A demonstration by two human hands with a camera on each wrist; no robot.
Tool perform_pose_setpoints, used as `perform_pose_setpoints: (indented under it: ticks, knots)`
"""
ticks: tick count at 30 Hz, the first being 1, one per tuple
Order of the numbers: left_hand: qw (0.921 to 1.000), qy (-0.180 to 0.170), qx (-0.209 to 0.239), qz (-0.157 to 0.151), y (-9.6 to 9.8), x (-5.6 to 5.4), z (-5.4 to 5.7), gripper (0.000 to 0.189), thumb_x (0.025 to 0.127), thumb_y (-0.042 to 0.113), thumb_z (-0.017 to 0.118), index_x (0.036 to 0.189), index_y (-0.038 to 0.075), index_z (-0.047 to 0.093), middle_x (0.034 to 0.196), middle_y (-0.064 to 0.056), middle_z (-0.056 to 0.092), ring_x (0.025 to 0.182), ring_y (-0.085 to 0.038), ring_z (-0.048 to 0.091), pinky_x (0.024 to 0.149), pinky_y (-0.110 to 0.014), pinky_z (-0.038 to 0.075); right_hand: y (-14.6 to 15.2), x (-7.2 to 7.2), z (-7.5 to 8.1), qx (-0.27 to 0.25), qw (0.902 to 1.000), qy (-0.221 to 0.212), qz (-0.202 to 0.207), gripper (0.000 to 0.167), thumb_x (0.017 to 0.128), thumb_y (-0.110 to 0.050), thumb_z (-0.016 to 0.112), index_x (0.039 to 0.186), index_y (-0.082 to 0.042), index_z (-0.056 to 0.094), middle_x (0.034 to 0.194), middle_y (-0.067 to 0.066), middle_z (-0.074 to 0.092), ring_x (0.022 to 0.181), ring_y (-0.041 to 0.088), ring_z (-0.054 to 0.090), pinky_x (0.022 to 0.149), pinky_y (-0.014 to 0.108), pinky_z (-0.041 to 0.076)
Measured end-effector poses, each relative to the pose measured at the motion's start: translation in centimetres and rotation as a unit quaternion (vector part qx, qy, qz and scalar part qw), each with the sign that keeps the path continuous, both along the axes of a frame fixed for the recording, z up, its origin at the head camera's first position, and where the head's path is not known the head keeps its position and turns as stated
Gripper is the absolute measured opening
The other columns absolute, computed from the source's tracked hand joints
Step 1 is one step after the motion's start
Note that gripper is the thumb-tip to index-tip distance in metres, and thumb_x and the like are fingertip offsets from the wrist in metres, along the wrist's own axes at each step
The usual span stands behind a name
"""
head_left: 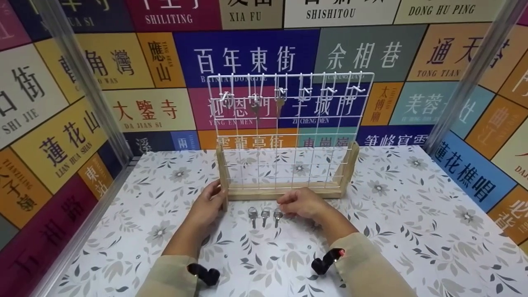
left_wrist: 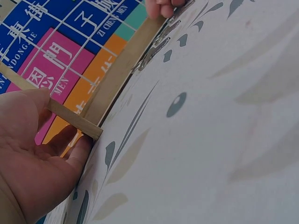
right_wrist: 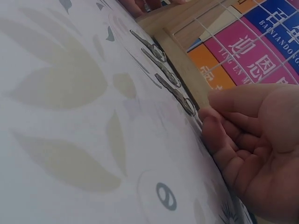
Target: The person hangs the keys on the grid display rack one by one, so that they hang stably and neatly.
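Observation:
My left hand grips the left wooden foot of a white wire grid rack, thumb on one side and fingers on the other, as the left wrist view shows. Three metal keys with rings lie in a row on the table before the rack's base: a left key, a middle key and a right key. My right hand has its fingers bent, fingertips right at the right key's ring and close to the wooden base; I cannot tell whether it pinches anything.
White hooks line the grid's top; keys such as a hanging key hang from the three left ones. The table has a leaf-patterned cover. Walls of coloured Chinese signs and clear posts surround it.

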State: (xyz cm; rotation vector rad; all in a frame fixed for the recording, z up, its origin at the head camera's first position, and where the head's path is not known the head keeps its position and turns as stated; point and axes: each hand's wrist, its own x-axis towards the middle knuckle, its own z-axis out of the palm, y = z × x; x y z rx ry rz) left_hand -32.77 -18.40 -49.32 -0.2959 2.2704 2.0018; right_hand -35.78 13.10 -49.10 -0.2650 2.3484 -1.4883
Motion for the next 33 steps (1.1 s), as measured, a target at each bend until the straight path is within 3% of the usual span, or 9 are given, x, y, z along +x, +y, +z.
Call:
perform_pose_setpoints:
  ticks: [6, 10, 14, 21, 28, 33]
  knots:
    - [1.0, -0.002, 0.0, 0.002, -0.05, -0.09, -0.07, 0.057, 0.106, 0.049, 0.065, 0.159, 0.041, 0.046, 0.168, 0.003, 0.043, 0.157, -0.029, 0.044, 0.128, -0.05, 0.038, -0.11, 0.04, 0.2, 0.065, 0.997, 0.029, 0.03, 0.025, 0.091, -0.013, 0.082, 0.115, -0.01, 0.081, 0.103, 0.003, 0.08, 0.086, 0.012, 0.073, 0.076, 0.025, 0.058]
    - [0.9999, 0.011, -0.006, -0.003, -0.08, -0.07, -0.24, 0.057, 0.107, 0.046, 0.064, 0.16, 0.038, 0.045, 0.168, 0.001, 0.044, 0.155, -0.03, 0.047, 0.126, -0.051, 0.04, -0.27, 0.04, 0.4, 0.113, 0.9913, 0.053, 0.041, 0.024, 0.088, -0.018, 0.087, 0.111, -0.016, 0.084, 0.096, -0.003, 0.078, 0.089, 0.011, 0.067, 0.082, 0.024, 0.053]
    - [0.9998, 0.014, -0.013, -0.002, -0.05, -0.11, -0.3, 0.058, 0.107, 0.047, 0.064, 0.161, 0.037, 0.045, 0.168, 0.0, 0.044, 0.154, -0.03, 0.048, 0.126, -0.051, 0.04, -0.44, 0.06, 0.61, 0.146, 0.9858, 0.064, 0.053, 0.023, 0.086, -0.018, 0.087, 0.11, -0.019, 0.084, 0.087, -0.008, 0.073, 0.086, 0.011, 0.063, 0.08, 0.025, 0.05]
    - [0.9999, 0.012, -0.012, 0.001, -0.09, -0.22, -0.29, 0.056, 0.107, 0.046, 0.064, 0.16, 0.037, 0.046, 0.168, 0.0, 0.045, 0.153, -0.029, 0.049, 0.127, -0.05, 0.04, -0.69, 0.24, 0.78, 0.156, 0.9831, 0.068, 0.067, 0.016, 0.086, -0.019, 0.089, 0.1, -0.02, 0.083, 0.082, -0.006, 0.068, 0.078, 0.011, 0.06, 0.072, 0.026, 0.048]
    - [0.9998, 0.019, -0.008, -0.002, -0.1, -0.2, -0.36, 0.057, 0.108, 0.042, 0.063, 0.161, 0.034, 0.045, 0.168, -0.001, 0.045, 0.153, -0.03, 0.049, 0.127, -0.05, 0.04, -0.29, 0.26, 0.7, 0.155, 0.9805, 0.099, 0.07, 0.005, 0.09, -0.023, 0.086, 0.093, -0.022, 0.083, 0.087, -0.007, 0.076, 0.084, 0.011, 0.063, 0.079, 0.028, 0.051]
    - [0.9998, 0.015, -0.012, -0.001, -0.12, -0.25, -0.32, 0.055, 0.108, 0.042, 0.063, 0.16, 0.036, 0.046, 0.167, -0.001, 0.045, 0.152, -0.029, 0.05, 0.124, -0.05, 0.042, 0.09, 0.33, 0.79, 0.133, 0.9844, 0.092, 0.07, 0.004, 0.094, -0.026, 0.083, 0.093, -0.022, 0.084, 0.089, -0.008, 0.079, 0.084, 0.011, 0.065, 0.076, 0.027, 0.051]
